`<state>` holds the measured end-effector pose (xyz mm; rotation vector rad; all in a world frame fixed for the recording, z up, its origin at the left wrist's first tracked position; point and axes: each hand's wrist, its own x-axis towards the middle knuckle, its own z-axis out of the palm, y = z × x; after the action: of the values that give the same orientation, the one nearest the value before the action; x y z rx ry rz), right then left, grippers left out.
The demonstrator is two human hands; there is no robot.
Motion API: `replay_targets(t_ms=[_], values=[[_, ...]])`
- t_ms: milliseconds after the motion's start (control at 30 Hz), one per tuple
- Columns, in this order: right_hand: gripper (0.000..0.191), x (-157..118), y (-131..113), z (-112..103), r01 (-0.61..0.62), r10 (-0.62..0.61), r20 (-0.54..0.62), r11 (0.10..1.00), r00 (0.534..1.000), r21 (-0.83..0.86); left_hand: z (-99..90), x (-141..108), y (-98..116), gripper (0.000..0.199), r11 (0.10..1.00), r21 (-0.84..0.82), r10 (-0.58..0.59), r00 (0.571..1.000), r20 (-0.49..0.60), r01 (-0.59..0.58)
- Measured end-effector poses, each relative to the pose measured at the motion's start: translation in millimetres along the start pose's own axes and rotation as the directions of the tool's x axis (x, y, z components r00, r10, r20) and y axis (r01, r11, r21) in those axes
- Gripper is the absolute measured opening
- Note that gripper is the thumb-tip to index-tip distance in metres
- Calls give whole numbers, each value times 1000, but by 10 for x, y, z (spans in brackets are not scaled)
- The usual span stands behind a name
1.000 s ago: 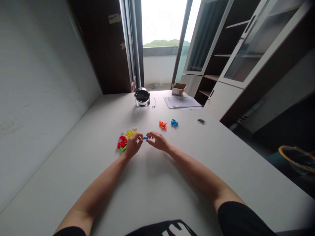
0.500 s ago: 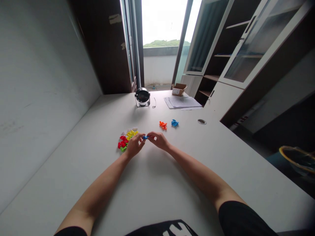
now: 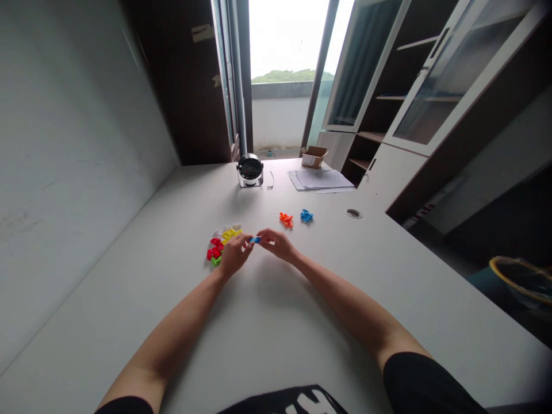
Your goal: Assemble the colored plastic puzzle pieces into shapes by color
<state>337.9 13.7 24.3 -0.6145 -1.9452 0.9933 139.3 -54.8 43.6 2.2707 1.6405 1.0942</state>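
Observation:
Between my two hands is a small blue piece (image 3: 255,240), pinched from both sides above the white table (image 3: 276,310). My left hand (image 3: 235,253) grips its left end, and my right hand (image 3: 276,244) has its fingertips on the right end. Left of and partly behind my left hand lie red pieces (image 3: 215,252), yellow pieces (image 3: 230,234), white pieces (image 3: 237,227) and green pieces (image 3: 215,261). Beyond my right hand are a small orange pile (image 3: 286,219) and a small blue pile (image 3: 306,215).
A round black device on a metal stand (image 3: 250,170) is at the back of the table. Papers (image 3: 321,179) and an open cardboard box (image 3: 314,157) lie to its right. A round ring (image 3: 354,213) is near the right edge. A wall borders the left side.
The blue piece has turned slightly between my fingertips and sits a touch higher. My hands have barely moved; the piles are unchanged.

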Motion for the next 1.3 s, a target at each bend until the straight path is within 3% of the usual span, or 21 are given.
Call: replay_targets(t_ms=[533,833,1300], values=[[29,-11,47,-9,-42,42,-1,999,999,-17,30,-3,-38,13,997,-10,80,997,-2,-80],[25,-13,-13,-1,20,-21,0,993,1000,-115,24,15,-41,16,997,-6,83,996,-28,-83],[25,-37,28,7,-42,42,16,999,999,-26,41,5,-46,17,993,-19,112,993,-30,-112]])
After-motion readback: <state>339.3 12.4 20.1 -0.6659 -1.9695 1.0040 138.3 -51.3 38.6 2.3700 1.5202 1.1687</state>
